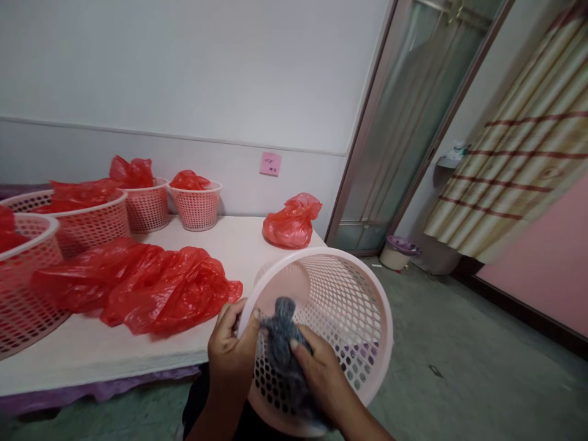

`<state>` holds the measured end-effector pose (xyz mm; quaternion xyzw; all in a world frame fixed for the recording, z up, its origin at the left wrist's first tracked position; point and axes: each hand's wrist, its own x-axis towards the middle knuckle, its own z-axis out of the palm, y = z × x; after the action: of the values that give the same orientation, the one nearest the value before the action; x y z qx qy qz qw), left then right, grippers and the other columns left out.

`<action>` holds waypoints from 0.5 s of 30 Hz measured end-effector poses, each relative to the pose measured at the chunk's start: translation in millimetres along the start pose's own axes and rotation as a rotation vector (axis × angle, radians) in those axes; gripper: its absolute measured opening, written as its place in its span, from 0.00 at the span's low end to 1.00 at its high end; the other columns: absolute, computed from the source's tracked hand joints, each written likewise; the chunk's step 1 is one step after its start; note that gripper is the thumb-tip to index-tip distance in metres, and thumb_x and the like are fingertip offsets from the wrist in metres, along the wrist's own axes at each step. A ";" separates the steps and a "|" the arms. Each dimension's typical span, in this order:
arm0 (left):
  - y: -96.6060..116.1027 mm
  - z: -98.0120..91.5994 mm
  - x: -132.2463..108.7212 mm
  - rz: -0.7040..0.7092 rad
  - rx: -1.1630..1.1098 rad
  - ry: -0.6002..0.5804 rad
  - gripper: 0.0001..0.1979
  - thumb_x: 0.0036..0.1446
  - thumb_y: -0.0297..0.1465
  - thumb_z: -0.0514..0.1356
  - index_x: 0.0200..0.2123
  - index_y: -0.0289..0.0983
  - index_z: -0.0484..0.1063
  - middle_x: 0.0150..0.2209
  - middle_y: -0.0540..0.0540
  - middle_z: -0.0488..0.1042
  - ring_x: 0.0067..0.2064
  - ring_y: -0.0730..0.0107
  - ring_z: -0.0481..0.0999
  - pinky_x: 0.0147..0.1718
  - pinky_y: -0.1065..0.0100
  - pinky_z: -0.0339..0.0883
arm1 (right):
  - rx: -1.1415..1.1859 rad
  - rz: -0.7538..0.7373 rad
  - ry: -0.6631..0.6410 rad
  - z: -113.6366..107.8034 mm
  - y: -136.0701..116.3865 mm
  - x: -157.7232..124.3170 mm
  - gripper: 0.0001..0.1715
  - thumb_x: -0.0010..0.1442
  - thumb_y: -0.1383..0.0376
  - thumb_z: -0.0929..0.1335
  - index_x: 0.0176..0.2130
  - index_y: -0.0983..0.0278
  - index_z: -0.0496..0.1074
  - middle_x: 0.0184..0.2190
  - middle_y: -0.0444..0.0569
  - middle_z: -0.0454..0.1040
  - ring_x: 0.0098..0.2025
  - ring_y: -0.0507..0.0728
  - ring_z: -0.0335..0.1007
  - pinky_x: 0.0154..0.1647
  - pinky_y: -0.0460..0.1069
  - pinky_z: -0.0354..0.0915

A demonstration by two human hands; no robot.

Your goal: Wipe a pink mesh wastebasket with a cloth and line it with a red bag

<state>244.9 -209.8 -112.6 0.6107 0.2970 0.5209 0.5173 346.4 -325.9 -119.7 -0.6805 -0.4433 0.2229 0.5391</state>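
One tilted pink basket (346, 300), lower centre, has its rim (388, 318) clamped by the left hand (232, 343) (presumably for steadiness), while the right hand (324, 367) grips grey cloth (281, 343).

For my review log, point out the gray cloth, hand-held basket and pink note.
gray cloth (281, 348), head view: bunched middle
hand-held basket (383, 366), head view: rim's right side
pink note (271, 164), head view: center

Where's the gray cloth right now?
Low in the head view, near the middle: the gray cloth is in the right hand, at the mouth of the tilted pink basket, whose rim the left hand grips.
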 end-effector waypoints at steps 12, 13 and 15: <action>-1.8 -18.2 -7.7 -0.074 0.122 0.136 0.15 0.58 0.44 0.55 0.34 0.40 0.72 0.30 0.52 0.72 0.33 0.70 0.69 0.34 0.71 0.64 | -0.347 -0.220 -0.208 43.2 -0.7 2.1 0.34 0.52 0.70 0.64 0.59 0.61 0.64 0.53 0.56 0.70 0.55 0.63 0.67 0.57 0.58 0.63; -2.5 -18.8 -8.1 -0.074 0.117 0.134 0.15 0.59 0.44 0.55 0.34 0.40 0.73 0.30 0.52 0.72 0.32 0.71 0.69 0.34 0.72 0.64 | -0.484 -0.203 -0.253 37.4 3.6 0.7 0.34 0.50 0.72 0.63 0.57 0.60 0.66 0.49 0.56 0.71 0.49 0.63 0.71 0.51 0.57 0.67; -3.3 -18.4 -10.3 -0.053 0.117 0.123 0.14 0.59 0.44 0.56 0.34 0.40 0.73 0.29 0.52 0.71 0.32 0.71 0.68 0.33 0.72 0.63 | -0.735 -0.092 -0.298 24.0 16.6 1.5 0.33 0.47 0.75 0.62 0.52 0.59 0.70 0.45 0.57 0.73 0.41 0.63 0.74 0.42 0.58 0.69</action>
<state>225.3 -212.2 -120.5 0.5986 0.3744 0.5253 0.4750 334.4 -312.2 -142.5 -0.7677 -0.5970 0.1214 0.1987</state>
